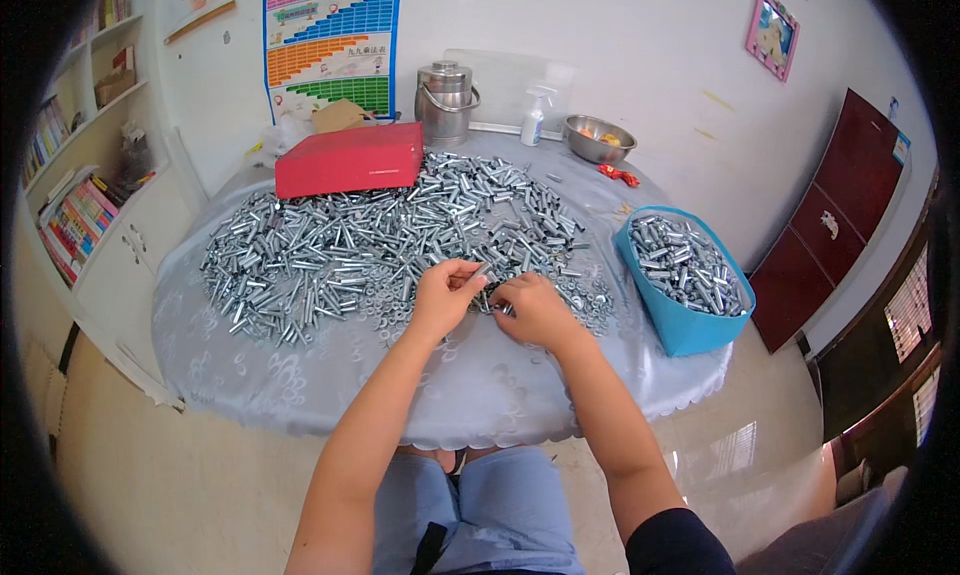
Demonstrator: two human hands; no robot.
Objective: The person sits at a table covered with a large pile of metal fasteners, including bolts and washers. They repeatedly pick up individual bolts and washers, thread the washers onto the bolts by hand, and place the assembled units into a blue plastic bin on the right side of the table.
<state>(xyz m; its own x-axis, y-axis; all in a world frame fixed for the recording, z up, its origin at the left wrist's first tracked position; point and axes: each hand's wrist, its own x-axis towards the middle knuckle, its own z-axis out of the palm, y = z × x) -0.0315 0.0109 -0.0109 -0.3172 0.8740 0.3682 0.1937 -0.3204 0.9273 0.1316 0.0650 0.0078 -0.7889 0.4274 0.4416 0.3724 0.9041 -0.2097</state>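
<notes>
A large heap of silver metal bolts and sleeves covers the table. Near its front edge, my left hand pinches one short silver bolt between thumb and fingers, its end pointing toward my other hand. Just to the right, my right hand has its fingers curled down at the loose small parts. Its fingertips are partly hidden, and whatever they hold cannot be made out. Small washers lie in front of the heap, on both sides of my hands.
A blue fabric bin full of metal sleeves stands at the table's right edge. Behind the heap are a red box, a steel lidded pot, a white spray bottle and a steel bowl. Patterned grey cloth covers the table.
</notes>
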